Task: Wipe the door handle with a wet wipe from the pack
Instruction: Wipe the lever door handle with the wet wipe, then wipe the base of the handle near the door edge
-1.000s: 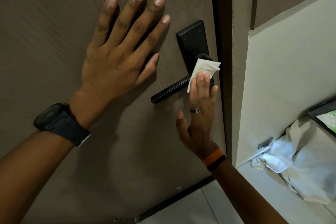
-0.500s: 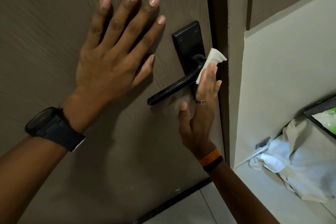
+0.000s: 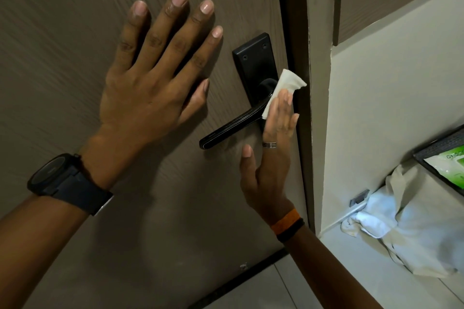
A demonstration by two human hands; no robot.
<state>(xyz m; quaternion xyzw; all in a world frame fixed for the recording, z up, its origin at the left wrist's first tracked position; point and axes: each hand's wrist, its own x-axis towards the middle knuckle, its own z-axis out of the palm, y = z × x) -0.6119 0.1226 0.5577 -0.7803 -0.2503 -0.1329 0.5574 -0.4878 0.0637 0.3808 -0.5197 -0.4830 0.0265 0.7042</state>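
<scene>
A black lever door handle [image 3: 231, 126] on a black backplate [image 3: 254, 63] is fixed to a brown wood-grain door [image 3: 62, 20]. My right hand [image 3: 271, 150] presses a folded white wet wipe [image 3: 285, 86] with flat fingers against the handle's base, where the lever meets the plate. My left hand [image 3: 153, 78] lies flat on the door to the left of the handle, fingers spread, holding nothing. The green and white wet wipe pack [image 3: 449, 168] lies at the right edge, partly cut off.
The dark door edge and pale frame [image 3: 316, 83] run just right of the handle. A white wall [image 3: 389, 108] follows. Crumpled white cloth [image 3: 406, 216] lies on a pale ledge at lower right, under a dark tray [image 3: 426, 150] holding the pack.
My right hand has slid the wipe up and to the right, from the lever's inner part to the handle's base by the door edge. My left hand stays flat on the door.
</scene>
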